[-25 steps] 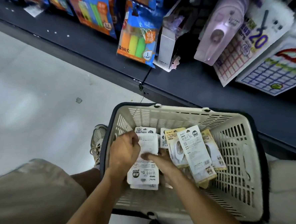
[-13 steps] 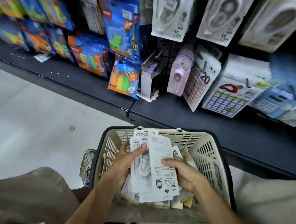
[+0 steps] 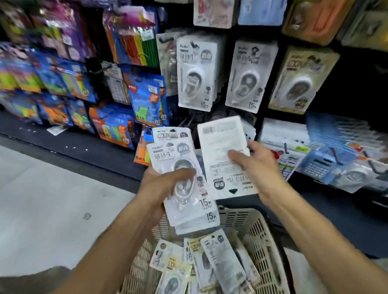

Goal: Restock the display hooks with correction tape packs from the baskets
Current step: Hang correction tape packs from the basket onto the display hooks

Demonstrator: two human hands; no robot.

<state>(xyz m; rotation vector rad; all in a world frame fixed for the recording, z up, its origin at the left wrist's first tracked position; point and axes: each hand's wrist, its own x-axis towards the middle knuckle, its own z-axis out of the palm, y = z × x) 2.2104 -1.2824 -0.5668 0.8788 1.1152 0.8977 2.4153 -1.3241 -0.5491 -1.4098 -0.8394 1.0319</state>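
Note:
My left hand (image 3: 166,185) grips a stack of white correction tape packs (image 3: 179,152), fronts toward me, above the basket. My right hand (image 3: 257,165) holds one white pack (image 3: 222,140) by its side, back face toward me and upside down. Beneath both hands, the beige plastic basket (image 3: 262,238) holds several more packs (image 3: 204,264), white and yellowish. On the display ahead hang rows of correction tape packs: a white row (image 3: 195,74), a second white row (image 3: 250,75) and a yellowish row (image 3: 300,79).
Blue and orange stationery packs (image 3: 109,122) hang and lean at the left. Calculators and notepads (image 3: 325,161) lie on the dark shelf (image 3: 93,144) at the right. Grey floor (image 3: 32,190) spreads to the left. My knee shows at the bottom left.
Both hands rose out of the basket with packs. My right hand has drawn one pack apart from the stack in the left. The view lifted toward the hanging display.

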